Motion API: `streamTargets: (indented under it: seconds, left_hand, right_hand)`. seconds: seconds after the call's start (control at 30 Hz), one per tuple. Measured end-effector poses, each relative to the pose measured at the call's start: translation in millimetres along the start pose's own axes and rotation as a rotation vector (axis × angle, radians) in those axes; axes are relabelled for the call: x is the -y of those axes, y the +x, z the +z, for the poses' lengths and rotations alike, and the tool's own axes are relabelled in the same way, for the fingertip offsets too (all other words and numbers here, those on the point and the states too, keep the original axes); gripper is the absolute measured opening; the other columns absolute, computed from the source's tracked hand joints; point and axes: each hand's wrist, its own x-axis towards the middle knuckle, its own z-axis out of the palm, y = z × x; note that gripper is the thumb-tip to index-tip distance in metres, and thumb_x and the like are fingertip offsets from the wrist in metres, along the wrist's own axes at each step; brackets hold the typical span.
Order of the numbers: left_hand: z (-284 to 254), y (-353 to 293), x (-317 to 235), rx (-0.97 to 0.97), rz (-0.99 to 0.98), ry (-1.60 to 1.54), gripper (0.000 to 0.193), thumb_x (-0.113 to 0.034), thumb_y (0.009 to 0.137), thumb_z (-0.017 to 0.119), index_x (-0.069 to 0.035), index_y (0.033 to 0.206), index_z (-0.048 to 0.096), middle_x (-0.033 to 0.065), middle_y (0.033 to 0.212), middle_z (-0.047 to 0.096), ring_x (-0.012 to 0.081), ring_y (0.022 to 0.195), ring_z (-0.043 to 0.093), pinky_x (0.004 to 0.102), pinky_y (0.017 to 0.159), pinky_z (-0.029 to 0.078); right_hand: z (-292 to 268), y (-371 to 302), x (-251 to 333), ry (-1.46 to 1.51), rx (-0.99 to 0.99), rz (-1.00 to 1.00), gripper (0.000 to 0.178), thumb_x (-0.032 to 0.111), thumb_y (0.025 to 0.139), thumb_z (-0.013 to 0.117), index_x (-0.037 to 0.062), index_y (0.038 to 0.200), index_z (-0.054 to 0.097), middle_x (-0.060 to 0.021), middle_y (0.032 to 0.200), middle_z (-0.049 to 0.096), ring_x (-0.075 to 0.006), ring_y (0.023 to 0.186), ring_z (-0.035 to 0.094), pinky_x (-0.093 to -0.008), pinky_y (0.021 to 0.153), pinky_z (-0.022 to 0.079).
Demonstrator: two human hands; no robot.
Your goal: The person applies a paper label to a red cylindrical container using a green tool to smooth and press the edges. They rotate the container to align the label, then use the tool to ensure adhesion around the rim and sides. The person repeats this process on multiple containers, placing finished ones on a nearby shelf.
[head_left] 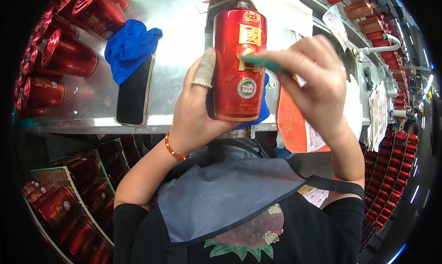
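The left hand [195,105] is wrapped round the lower left side of a red bottle [225,86], with a beige knitted sleeve [206,68] over one digit and a beaded bracelet [172,149] at the wrist. The right hand [320,75], blurred, has its fingers pinched together on a slim green tool [267,63], whose tip is at the lower of two large gold characters; whether it touches them cannot be told.

The bottle is over the worktop [184,15] near its front edge, base toward the person and short neck pointing to the far edge. Its body is glossy red, broad at the shoulders and narrowing a little toward the base. A gold crest sits below the neck, above the two raised characters; lower down come a round white seal with a green and pink centre, then fine gold print close to the gold-edged base.

A blue cloth [263,111] shows beside and partly behind the bottle. To its right, an orange sheet [291,119] hangs over the front edge. Toward the left end lie a phone [133,98], near the front edge, and a crumpled blue cloth touching it; red containers [69,54] crowd the left corner.
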Motion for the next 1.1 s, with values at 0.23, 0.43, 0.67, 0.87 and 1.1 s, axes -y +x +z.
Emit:
streamTargets:
  seconds: [0.23,0.43,0.67,0.87,1.1]
  left_hand:
    - [0.8,-2.4,2.2,0.018,-0.026,-0.009,0.115,-0.032,0.064,0.095,0.008,0.152,0.033,0.0251,0.145,0.044,0.0390,0.126,0.057,0.0413,0.102,0.052]
    - [3.2,-1.9,-0.1,0.002,-0.072,-0.100,0.116,-0.035,0.065,0.095,0.007,0.153,0.032,0.0257,0.145,0.043,0.0397,0.133,0.050,0.0424,0.107,0.048]
    - [2.3,1.0,9.0,0.071,-0.060,0.015,0.109,-0.043,0.068,0.092,0.008,0.148,0.037,0.0299,0.149,0.040,0.0483,0.145,0.032,0.0521,0.119,0.031]
    - [7.2,-1.7,14.6,0.097,-0.063,-0.073,0.100,-0.042,0.070,0.091,0.010,0.141,0.044,0.0314,0.148,0.042,0.0491,0.144,0.033,0.0531,0.121,0.026]
    - [-6.7,0.8,-12.6,0.009,0.043,0.202,0.099,-0.033,0.070,0.090,0.005,0.147,0.041,0.0295,0.146,0.043,0.0463,0.144,0.035,0.0508,0.119,0.031]
  right_hand:
    - [-6.6,13.0,-9.4,0.069,0.049,0.047,0.034,-0.003,0.075,0.080,0.0084,0.107,0.078,-0.0039,0.076,0.056,-0.0177,0.070,0.054,-0.0298,0.062,0.043]
    - [-11.2,28.2,-31.1,0.103,0.028,0.075,0.022,0.004,0.084,0.078,0.0070,0.106,0.077,-0.0019,0.076,0.057,-0.0108,0.069,0.053,-0.0269,0.061,0.040]
    - [-12.8,35.6,-34.6,0.164,0.141,0.080,0.023,0.004,0.086,0.076,0.0059,0.109,0.077,0.0002,0.078,0.058,-0.0076,0.073,0.052,-0.0252,0.062,0.038]
    - [-11.9,15.7,-21.6,-0.016,0.107,-0.144,0.036,-0.003,0.073,0.076,0.0098,0.107,0.079,-0.0017,0.085,0.067,-0.0191,0.076,0.058,-0.0325,0.072,0.044]
    - [-15.3,-40.8,47.6,0.242,0.283,-0.094,0.030,0.017,0.074,0.070,0.0150,0.101,0.081,0.0003,0.087,0.068,-0.0191,0.082,0.051,-0.0337,0.077,0.040]
